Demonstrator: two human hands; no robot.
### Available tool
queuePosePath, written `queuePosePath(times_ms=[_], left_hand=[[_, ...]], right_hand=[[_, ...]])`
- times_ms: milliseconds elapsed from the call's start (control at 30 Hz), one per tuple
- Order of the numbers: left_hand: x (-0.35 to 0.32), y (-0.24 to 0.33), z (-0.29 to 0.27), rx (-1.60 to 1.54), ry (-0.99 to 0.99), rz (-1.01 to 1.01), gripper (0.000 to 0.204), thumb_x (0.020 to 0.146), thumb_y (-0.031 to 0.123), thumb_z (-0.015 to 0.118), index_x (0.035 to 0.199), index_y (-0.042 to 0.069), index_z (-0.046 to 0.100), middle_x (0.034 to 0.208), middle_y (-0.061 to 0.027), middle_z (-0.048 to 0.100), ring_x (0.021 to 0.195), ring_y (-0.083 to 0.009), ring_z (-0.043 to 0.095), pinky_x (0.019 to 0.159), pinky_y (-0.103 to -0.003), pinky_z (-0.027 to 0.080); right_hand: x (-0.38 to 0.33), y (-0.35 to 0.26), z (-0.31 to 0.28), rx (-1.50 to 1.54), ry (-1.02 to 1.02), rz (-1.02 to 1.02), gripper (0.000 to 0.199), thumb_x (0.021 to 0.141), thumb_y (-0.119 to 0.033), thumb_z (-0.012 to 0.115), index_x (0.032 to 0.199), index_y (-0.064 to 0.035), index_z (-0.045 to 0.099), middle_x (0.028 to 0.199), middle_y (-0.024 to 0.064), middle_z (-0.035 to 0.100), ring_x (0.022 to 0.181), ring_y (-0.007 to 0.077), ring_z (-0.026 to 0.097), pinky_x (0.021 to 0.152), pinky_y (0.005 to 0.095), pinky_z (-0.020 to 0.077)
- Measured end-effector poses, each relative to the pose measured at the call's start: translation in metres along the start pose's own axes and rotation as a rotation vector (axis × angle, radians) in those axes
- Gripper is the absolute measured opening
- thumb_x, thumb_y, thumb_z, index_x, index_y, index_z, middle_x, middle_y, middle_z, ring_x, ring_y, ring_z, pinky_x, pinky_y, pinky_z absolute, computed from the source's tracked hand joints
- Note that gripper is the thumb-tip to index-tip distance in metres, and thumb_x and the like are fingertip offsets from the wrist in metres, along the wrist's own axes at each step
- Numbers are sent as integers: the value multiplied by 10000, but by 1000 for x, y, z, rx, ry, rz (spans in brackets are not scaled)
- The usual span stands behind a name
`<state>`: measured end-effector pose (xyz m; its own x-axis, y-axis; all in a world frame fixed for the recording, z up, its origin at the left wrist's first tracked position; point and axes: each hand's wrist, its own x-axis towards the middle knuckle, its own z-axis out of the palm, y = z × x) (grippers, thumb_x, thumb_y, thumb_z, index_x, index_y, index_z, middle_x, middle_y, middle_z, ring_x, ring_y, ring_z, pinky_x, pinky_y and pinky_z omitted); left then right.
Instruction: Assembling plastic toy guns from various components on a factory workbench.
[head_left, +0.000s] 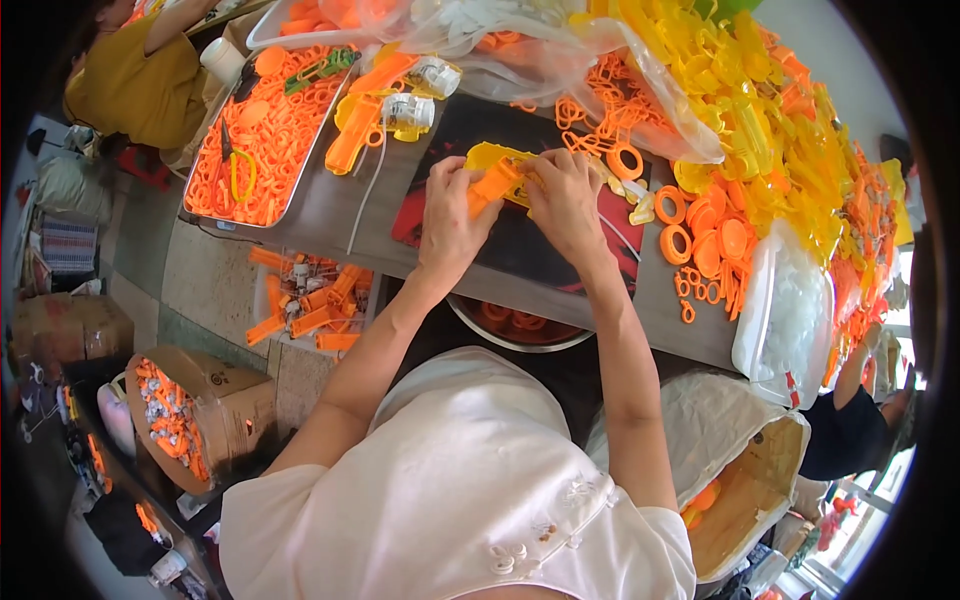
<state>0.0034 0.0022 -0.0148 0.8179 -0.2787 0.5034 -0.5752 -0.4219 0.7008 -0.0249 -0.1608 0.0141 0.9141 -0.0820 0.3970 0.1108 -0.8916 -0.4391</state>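
Over the dark red-and-black mat (pixel 545 250), both my hands are closed around one plastic assembly. An orange plastic piece (pixel 493 188) is gripped between the thumb and fingers of my left hand (pixel 452 215). Against its far side lies a yellow plastic shell (pixel 488 154). My right hand (pixel 567 205) pinches the right end of this shell, its fingers bent and partly covering the join. Whether the two pieces are fastened together I cannot tell. Two orange-and-yellow toy bodies with clear round parts (pixel 408 112) lie to the left, beyond a white cord (pixel 368 200).
At the left stands a metal tray (pixel 290 205) of orange rings with scissors (pixel 226 140). Yellow parts (pixel 745 120) are heaped at the right, beside orange caps and rings (pixel 708 235) and a white tub (pixel 780 320). A metal bowl (pixel 520 346) sits below the table edge.
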Motion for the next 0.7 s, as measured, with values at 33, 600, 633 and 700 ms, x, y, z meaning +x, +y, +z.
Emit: queuePosePath(times_ms=[33,600,633,700], left_hand=[[0,0,-1,9,-7,-9,403,736,17,776,1073,-39,562,1183,-193,474,1075,-371,520,915,-424,452],[11,-19,-18,-265,-180,-122,392,798,151,771,1113,3,590,1196,-161,493,1065,-314,563,908,-364,478],[9,-19,-15,-204,-153,-98,378,827,164,751,1137,14,595,1212,-143,496,1111,-291,547,949,-358,455],[8,-19,-11,-143,-130,-67,366,856,177,732,1161,24,600,1229,-124,500,1157,-267,532,990,-353,431]], right_hand=[[2,-1,-1,16,30,-6,231,822,-63,633,1045,-78,693,1053,75,592,1047,271,520,955,415,337],[-30,2,-32,222,-124,98,382,829,-148,696,1192,-45,638,1270,150,540,1217,328,475,1032,401,398],[-31,2,-29,239,-108,104,389,835,-160,697,1200,-43,630,1289,149,533,1219,325,474,1047,399,388],[-32,-2,-30,249,-103,125,393,830,-158,703,1200,-44,630,1285,150,534,1233,318,466,1026,394,410]])
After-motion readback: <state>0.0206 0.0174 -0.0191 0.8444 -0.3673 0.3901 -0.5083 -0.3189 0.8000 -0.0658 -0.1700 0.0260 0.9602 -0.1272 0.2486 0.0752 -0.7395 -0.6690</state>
